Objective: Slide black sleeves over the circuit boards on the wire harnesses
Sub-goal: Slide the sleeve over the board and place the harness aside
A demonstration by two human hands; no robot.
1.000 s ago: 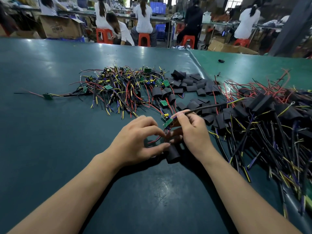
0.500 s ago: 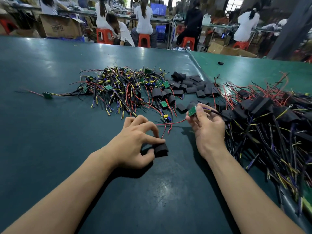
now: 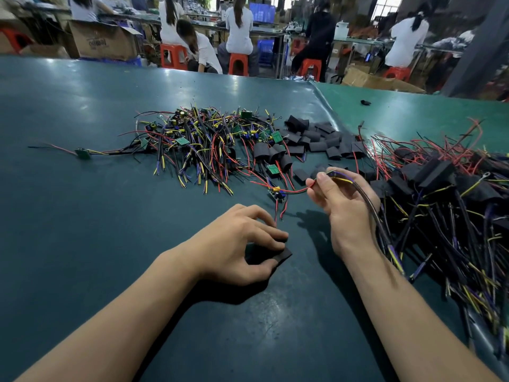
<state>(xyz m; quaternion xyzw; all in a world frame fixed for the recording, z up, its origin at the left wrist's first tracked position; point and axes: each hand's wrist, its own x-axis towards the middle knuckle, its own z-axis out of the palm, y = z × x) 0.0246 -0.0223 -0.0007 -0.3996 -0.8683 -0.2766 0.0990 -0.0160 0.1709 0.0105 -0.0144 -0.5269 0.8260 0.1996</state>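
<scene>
My left hand (image 3: 239, 244) pinches a flat black sleeve (image 3: 281, 256) against the green table, thumb below and fingers on top. My right hand (image 3: 344, 205) is raised beside it and grips a wire harness (image 3: 369, 202) near its circuit board end; the board is mostly hidden by my fingertips. The harness's black cable runs back over my right wrist. Red leads trail from my fingers to a small loose circuit board (image 3: 276, 193) lying on the table between my hands.
A pile of unsleeved harnesses with green boards (image 3: 198, 144) lies ahead at left. Loose black sleeves (image 3: 325, 139) are heaped ahead at centre. Sleeved harnesses (image 3: 440, 194) are stacked at right. People sit on red stools beyond the table's far edge.
My right hand has lifted the harness up and to the right, away from the left hand. My left hand has stayed down, now pressing the sleeve flatter on the table.
</scene>
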